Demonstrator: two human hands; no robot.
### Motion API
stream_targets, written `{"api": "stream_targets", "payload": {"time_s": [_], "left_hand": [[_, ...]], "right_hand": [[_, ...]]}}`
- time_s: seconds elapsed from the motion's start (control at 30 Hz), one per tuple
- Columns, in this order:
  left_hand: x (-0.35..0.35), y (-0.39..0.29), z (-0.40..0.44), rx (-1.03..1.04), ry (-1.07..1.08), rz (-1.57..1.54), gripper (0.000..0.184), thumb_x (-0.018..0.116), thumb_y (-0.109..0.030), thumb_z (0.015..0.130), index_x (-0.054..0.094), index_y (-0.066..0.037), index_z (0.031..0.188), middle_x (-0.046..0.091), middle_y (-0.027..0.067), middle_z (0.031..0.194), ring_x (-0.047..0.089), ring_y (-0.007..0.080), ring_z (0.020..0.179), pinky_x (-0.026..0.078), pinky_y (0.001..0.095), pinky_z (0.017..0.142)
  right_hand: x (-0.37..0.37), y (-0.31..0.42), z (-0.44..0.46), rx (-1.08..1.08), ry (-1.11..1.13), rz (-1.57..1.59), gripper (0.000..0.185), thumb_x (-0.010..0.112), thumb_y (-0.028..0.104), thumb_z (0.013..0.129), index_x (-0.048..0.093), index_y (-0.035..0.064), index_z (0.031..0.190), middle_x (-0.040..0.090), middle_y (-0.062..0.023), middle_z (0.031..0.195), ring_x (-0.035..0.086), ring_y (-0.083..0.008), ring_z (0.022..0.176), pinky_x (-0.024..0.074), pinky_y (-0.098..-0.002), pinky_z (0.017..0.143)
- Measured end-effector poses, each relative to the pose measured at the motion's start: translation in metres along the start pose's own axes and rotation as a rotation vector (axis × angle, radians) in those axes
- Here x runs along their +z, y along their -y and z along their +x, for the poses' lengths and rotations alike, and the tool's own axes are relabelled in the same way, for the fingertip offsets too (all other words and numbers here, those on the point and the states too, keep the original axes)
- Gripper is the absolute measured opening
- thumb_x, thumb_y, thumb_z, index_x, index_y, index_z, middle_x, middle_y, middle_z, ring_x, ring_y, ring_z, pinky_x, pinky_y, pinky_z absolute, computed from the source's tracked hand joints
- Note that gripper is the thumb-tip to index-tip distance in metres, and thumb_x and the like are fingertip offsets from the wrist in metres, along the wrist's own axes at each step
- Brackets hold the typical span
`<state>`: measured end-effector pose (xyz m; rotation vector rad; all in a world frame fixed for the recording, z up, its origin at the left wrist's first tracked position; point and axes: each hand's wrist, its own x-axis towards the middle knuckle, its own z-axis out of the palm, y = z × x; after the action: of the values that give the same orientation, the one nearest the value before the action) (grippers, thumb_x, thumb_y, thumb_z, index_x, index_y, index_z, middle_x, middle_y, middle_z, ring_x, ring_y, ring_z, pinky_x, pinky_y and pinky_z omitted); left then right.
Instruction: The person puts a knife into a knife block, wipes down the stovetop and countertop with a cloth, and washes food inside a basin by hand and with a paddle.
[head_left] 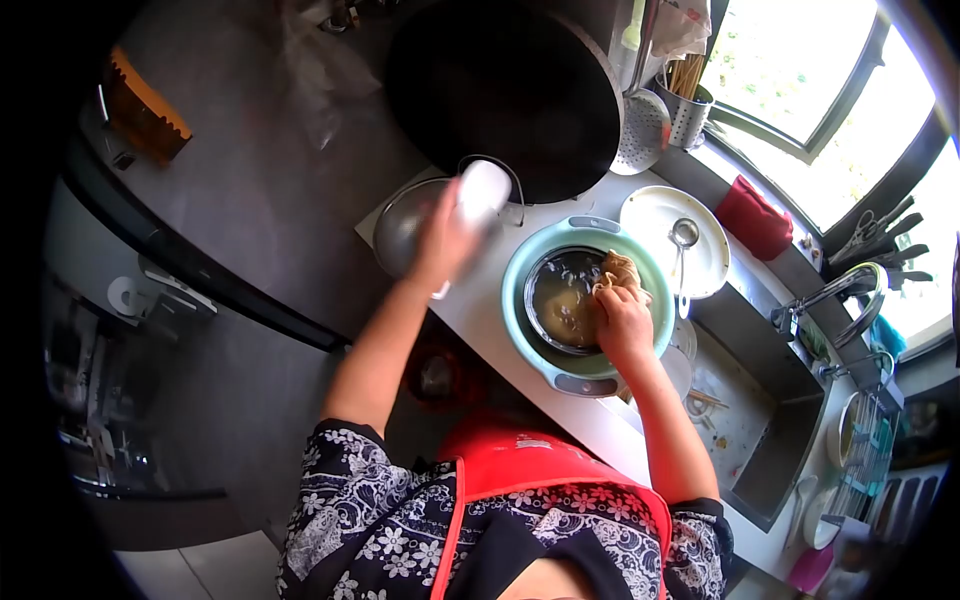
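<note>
My left hand (pixel 447 238) is smeared by motion above the counter, closed around a white rounded object (pixel 484 190) whose kind is too blurred to name. Under and beside it sits a round metal strainer or bowl (pixel 392 232), partly hidden by the hand. My right hand (pixel 624 322) is closed on a bunched light-brown cloth bag (pixel 621 268) at the right rim of a dark bowl. That dark bowl (pixel 529 300) stands inside a pale green basin (pixel 517 345) with grey handles. Murky liquid (pixel 566 305) fills the dark bowl, with a yellowish patch in it.
A large black wok (pixel 500 95) lies beyond the basin. To the right are a white plate (pixel 647 215) bearing a ladle (pixel 684 234), a sink (pixel 765 455) with a faucet (pixel 866 285), and a red cloth (pixel 752 220). A skimmer (pixel 641 135) rests near the chopstick holder (pixel 686 120).
</note>
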<state>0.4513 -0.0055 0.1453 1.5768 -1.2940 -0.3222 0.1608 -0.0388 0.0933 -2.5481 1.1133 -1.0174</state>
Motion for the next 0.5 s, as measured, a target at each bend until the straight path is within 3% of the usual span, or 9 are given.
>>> {"api": "stream_targets", "payload": {"time_s": [0.03,0.07,0.1,0.17,0.2,0.23,0.3,0.43,0.5], "left_hand": [[-0.019,0.031,0.018,-0.014,-0.103,0.061,0.06,0.044,0.008,0.082,0.027,-0.006,0.138,0.056,0.0124,0.111,0.061,0.0163,0.084,0.053,0.0256,0.06],[-0.046,0.024,0.024,-0.179,-0.128,-0.155,0.064,0.044,0.008,0.081,0.022,-0.005,0.139,0.057,0.0132,0.109,0.06,0.0176,0.082,0.052,0.0249,0.059],[-0.07,0.036,0.031,-0.276,-0.215,-0.115,0.065,0.042,0.01,0.077,0.025,-0.006,0.138,0.057,0.0154,0.11,0.062,0.0181,0.083,0.051,0.0243,0.058],[-0.105,0.076,0.042,-0.357,-0.247,-0.006,0.068,0.04,0.014,0.073,0.026,-0.004,0.137,0.059,0.0147,0.107,0.062,0.0212,0.085,0.051,0.0286,0.067],[-0.115,0.118,0.049,-0.3,-0.295,-0.089,0.064,0.041,0.013,0.073,0.031,-0.002,0.135,0.06,0.0144,0.107,0.061,0.0238,0.092,0.05,0.0299,0.075],[-0.12,0.114,0.048,-0.385,-0.295,-0.036,0.054,0.043,0.01,0.074,0.04,0.001,0.127,0.06,0.0145,0.109,0.059,0.0246,0.098,0.048,0.0307,0.08],[-0.121,0.122,0.048,-0.467,-0.205,0.097,0.043,0.045,0.008,0.076,0.049,0.001,0.118,0.06,0.0149,0.108,0.059,0.0236,0.097,0.048,0.0325,0.078],[-0.116,0.165,0.057,-0.511,-0.132,-0.13,0.04,0.049,0.004,0.078,0.052,0.001,0.118,0.06,0.0162,0.109,0.059,0.0245,0.099,0.048,0.0356,0.076],[-0.113,0.176,0.062,-0.792,-0.021,-0.262,0.03,0.051,-0.005,0.083,0.054,0.001,0.112,0.061,0.0167,0.103,0.06,0.0238,0.094,0.047,0.0353,0.076]], "right_hand": [[-0.001,-0.003,-0.002,-0.047,-0.038,0.044,0.006,0.059,0.007,0.075,0.061,0.0063,0.081,0.062,-0.009,0.081,0.057,-0.0297,0.083,0.045,-0.0396,0.074],[-0.003,-0.003,-0.003,-0.037,-0.01,0.066,0.008,0.06,0.005,0.075,0.061,0.0061,0.082,0.062,-0.0085,0.083,0.057,-0.0291,0.083,0.0449,-0.0388,0.076],[-0.004,-0.003,-0.003,-0.031,-0.01,0.057,0.008,0.06,0.005,0.075,0.061,0.0061,0.082,0.062,-0.0085,0.083,0.057,-0.0291,0.083,0.0449,-0.0388,0.076],[-0.005,-0.001,-0.002,-0.049,0.008,0.074,0.007,0.061,0.006,0.074,0.061,0.0066,0.082,0.062,-0.0081,0.085,0.057,-0.028,0.085,0.045,-0.0373,0.077],[-0.005,0.0,-0.002,-0.04,0.009,0.066,0.007,0.061,0.006,0.074,0.061,0.0066,0.082,0.062,-0.0081,0.085,0.057,-0.028,0.085,0.045,-0.0373,0.077],[-0.005,0.001,0.0,-0.051,0.074,0.006,0.008,0.061,0.007,0.074,0.062,0.0071,0.082,0.062,-0.0076,0.085,0.057,-0.0274,0.086,0.0448,-0.0366,0.078],[-0.005,0.002,0.004,-0.047,0.139,-0.062,0.009,0.061,0.008,0.073,0.062,0.0075,0.082,0.062,-0.007,0.085,0.056,-0.0267,0.087,0.0447,-0.0359,0.079],[-0.004,0.005,0.015,-0.132,0.453,-0.207,0.014,0.058,0.012,0.071,0.064,0.0102,0.083,0.064,-0.0058,0.089,0.056,-0.0259,0.091,0.0436,-0.0357,0.083],[-0.012,0.021,0.026,-0.048,0.756,-0.331,0.02,0.056,0.012,0.069,0.067,0.0115,0.086,0.065,-0.0045,0.088,0.057,-0.0235,0.094,0.044,-0.0353,0.081]]}}
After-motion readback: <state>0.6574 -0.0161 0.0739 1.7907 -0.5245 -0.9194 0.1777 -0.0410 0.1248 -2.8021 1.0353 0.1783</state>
